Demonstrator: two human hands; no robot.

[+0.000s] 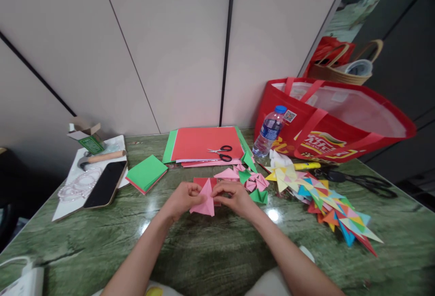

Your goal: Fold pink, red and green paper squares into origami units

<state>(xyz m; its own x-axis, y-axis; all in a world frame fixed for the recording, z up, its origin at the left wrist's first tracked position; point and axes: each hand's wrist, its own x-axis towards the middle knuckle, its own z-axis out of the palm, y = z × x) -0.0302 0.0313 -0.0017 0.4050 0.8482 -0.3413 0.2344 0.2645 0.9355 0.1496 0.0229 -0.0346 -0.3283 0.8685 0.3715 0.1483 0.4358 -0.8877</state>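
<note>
A piece of folded pink paper (205, 200), pointed at the top, is held up between my two hands over the green marbled table. My left hand (183, 200) pinches its left side, fingers closed. My right hand (233, 195) grips its right edge between thumb and fingertips. Behind it lies a red paper square (200, 181), partly covered by the pink piece and my fingers. Just beyond my right hand are several folded pink pieces (257, 181) and green ones, among them a green piece (259, 196).
Small scissors (222, 152) lie on stacked red sheets (207, 139). Left are green paper squares (147, 172), a phone (106, 185) and a hammer (102, 157). Right are a water bottle (269, 133), a red bag (340, 123), multicoloured folded-paper pieces (335, 201) and black scissors (360, 179).
</note>
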